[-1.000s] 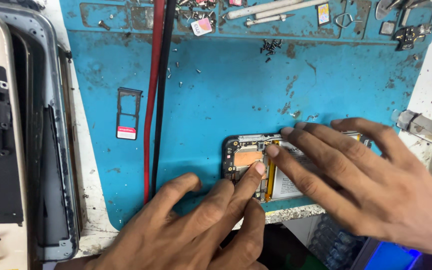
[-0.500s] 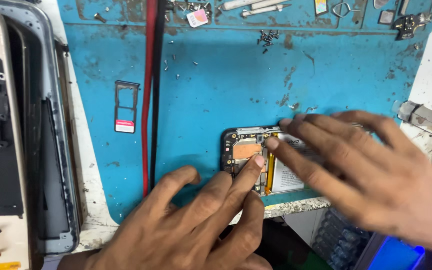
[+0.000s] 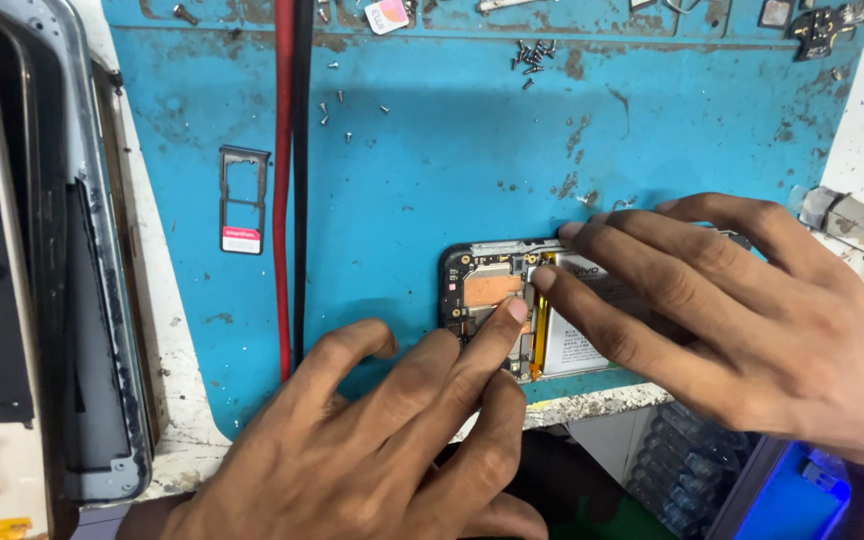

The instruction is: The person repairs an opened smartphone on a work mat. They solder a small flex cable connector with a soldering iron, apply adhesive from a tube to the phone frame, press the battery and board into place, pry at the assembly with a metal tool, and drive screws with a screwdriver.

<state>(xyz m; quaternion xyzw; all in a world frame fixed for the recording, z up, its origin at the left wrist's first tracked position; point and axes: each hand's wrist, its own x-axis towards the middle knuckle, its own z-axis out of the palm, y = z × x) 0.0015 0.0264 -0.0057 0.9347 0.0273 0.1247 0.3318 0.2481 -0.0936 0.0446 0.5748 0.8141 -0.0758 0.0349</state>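
Head view: your opened phone (image 3: pixel 512 305) lies at the lower centre of the frame, on the blue mat (image 3: pixel 452 150) at the worktop's front edge.
Hands: your left hand (image 3: pixel 392 420) presses a fingertip on the board; your right hand (image 3: pixel 732 310) lies spread over the battery; neither grips.
Risk: you could nudge the phone off the edge, or strain a connector.
Change: the view sits closer than a second ago; your hands have barely shifted.

Open blue mat (image 3: pixel 432 150) above the phone (image 3: pixel 492 290); cables (image 3: pixel 290 180) and SIM tray (image 3: pixel 243 199) leftward.
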